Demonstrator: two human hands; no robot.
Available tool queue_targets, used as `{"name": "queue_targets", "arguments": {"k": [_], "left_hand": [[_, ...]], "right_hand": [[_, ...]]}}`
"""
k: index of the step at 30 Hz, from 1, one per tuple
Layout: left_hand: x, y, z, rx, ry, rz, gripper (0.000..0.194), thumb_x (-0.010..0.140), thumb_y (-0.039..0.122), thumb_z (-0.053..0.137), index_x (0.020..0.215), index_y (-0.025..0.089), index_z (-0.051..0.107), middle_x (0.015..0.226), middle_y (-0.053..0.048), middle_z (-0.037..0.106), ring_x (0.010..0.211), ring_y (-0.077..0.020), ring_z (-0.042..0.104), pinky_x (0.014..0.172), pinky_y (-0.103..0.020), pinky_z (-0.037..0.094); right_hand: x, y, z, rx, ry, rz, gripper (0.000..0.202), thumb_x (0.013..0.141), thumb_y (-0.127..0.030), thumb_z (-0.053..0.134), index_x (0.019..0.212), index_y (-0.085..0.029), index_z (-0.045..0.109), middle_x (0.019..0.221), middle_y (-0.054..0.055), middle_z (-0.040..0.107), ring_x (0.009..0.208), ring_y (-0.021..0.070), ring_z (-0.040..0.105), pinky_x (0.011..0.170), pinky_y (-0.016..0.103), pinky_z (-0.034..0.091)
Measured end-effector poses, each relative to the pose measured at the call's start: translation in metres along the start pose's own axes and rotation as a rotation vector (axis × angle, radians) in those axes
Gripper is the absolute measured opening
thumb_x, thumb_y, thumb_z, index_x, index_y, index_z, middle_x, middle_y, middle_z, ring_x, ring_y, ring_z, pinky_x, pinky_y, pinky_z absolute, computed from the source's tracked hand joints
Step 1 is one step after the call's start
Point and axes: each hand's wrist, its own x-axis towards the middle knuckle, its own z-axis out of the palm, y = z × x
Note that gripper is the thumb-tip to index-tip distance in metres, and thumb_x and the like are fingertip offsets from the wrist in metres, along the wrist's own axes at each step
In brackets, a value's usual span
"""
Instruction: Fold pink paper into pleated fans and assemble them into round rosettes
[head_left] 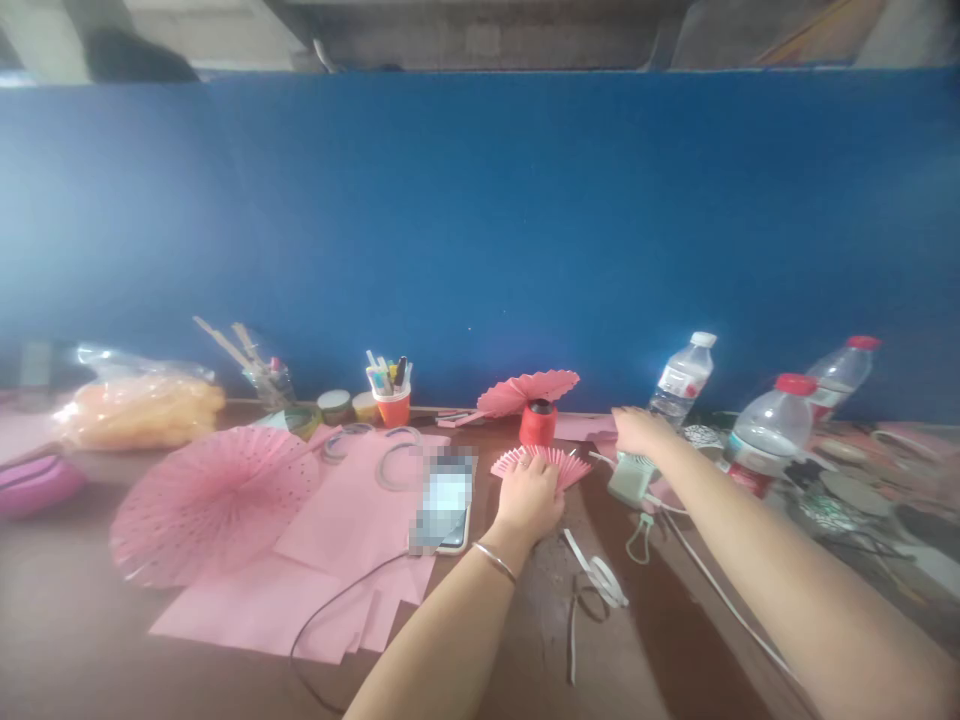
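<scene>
My left hand [531, 492] is closed on a small pleated pink paper fan [571, 466], partly spread out on the table, with its fingers on top of the folds. Just behind it stands a red jar [538, 428] with a dark top. A larger pleated pink paper piece [525, 393] leans behind the jar. Further right, my right hand [641, 432] reaches to the back of the table, near a flat pink paper [581, 428] and in front of a white-capped water bottle [682, 378]. Its fingertips are mostly hidden, so I cannot see whether anything is between them.
Left of my hands lie a phone [448, 500], pink paper sheets [330, 525] and a round pink pleated fan [217, 505]. A pen cup [392, 405] stands behind. A white strip [604, 580], a charger [630, 482], cables and a red-capped bottle [772, 435] are on the right.
</scene>
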Motion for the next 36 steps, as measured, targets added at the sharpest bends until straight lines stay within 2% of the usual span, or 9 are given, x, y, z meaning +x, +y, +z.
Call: {"name": "queue_targets", "arguments": {"k": [9,16,19,22,26,30,33,34,36], "left_hand": [[0.001,-0.002,0.006,-0.021,0.048,0.013,0.018,0.076,0.033,0.052,0.084,0.017,0.056,0.091,-0.007,0.055,0.094,-0.0254,0.047,0.078,-0.037,0.038],[0.000,-0.001,0.009,-0.053,0.075,0.021,0.020,0.076,0.035,0.052,0.083,0.017,0.056,0.088,-0.006,0.056,0.090,-0.0241,0.049,0.076,-0.036,0.038],[0.001,-0.001,0.010,-0.064,0.068,0.010,0.018,0.077,0.032,0.051,0.084,0.017,0.056,0.089,-0.007,0.056,0.091,-0.0243,0.049,0.077,-0.036,0.038],[0.001,-0.002,0.010,-0.071,0.063,-0.009,0.014,0.077,0.027,0.049,0.084,0.017,0.057,0.090,-0.008,0.056,0.091,-0.0244,0.049,0.077,-0.037,0.037],[0.002,-0.003,0.010,-0.099,0.073,-0.050,0.013,0.076,0.020,0.047,0.085,0.016,0.057,0.089,-0.008,0.057,0.090,-0.0248,0.049,0.079,-0.039,0.036],[0.004,-0.002,0.012,-0.186,0.074,-0.088,0.014,0.075,0.017,0.046,0.083,0.016,0.058,0.088,-0.008,0.057,0.091,-0.0256,0.049,0.080,-0.040,0.034],[0.002,0.000,0.010,-0.282,0.082,-0.109,0.017,0.080,0.020,0.042,0.082,0.016,0.058,0.090,-0.010,0.057,0.095,-0.0269,0.048,0.084,-0.043,0.032],[0.001,0.001,0.009,-0.319,0.086,-0.114,0.019,0.081,0.022,0.040,0.082,0.016,0.058,0.090,-0.010,0.057,0.096,-0.0271,0.047,0.085,-0.044,0.031],[-0.001,0.003,0.005,-0.410,0.095,-0.127,0.023,0.084,0.025,0.038,0.080,0.016,0.059,0.089,-0.010,0.057,0.097,-0.0272,0.047,0.087,-0.045,0.030]], "right_hand": [[0.018,-0.006,0.018,-0.137,-0.162,0.007,0.023,0.065,-0.013,0.060,0.087,-0.015,0.068,0.091,0.016,0.068,0.086,0.0292,0.063,0.072,0.037,0.043],[0.017,-0.011,0.026,-0.193,-0.077,0.085,0.025,0.071,-0.009,0.053,0.091,-0.013,0.068,0.093,0.018,0.067,0.088,0.0291,0.063,0.071,0.037,0.044],[0.018,-0.013,0.025,-0.194,-0.031,0.099,0.024,0.072,-0.007,0.050,0.086,-0.012,0.069,0.087,0.019,0.068,0.084,0.0275,0.065,0.070,0.036,0.044],[0.016,-0.014,0.018,-0.189,0.037,0.078,0.023,0.073,-0.004,0.048,0.080,-0.011,0.069,0.082,0.018,0.069,0.080,0.0271,0.065,0.069,0.036,0.043],[0.000,-0.012,0.002,-0.176,0.168,-0.001,0.028,0.077,-0.005,0.041,0.086,-0.014,0.066,0.084,0.015,0.068,0.080,0.0262,0.064,0.068,0.035,0.042],[-0.029,-0.007,-0.017,-0.143,0.347,-0.134,0.030,0.081,-0.008,0.038,0.098,-0.016,0.062,0.094,0.011,0.067,0.094,0.0239,0.058,0.082,0.034,0.037],[-0.052,-0.006,-0.035,0.038,0.613,-0.261,0.028,0.083,-0.015,0.039,0.099,-0.014,0.062,0.093,0.011,0.067,0.091,0.0240,0.058,0.084,0.035,0.037],[-0.059,-0.007,-0.043,0.131,0.659,-0.243,0.027,0.084,-0.018,0.040,0.099,-0.014,0.061,0.091,0.012,0.067,0.088,0.0245,0.059,0.080,0.035,0.039],[-0.073,-0.013,-0.058,0.366,0.635,-0.140,0.025,0.082,-0.025,0.045,0.099,-0.014,0.060,0.086,0.011,0.067,0.079,0.0252,0.060,0.070,0.034,0.042]]}}
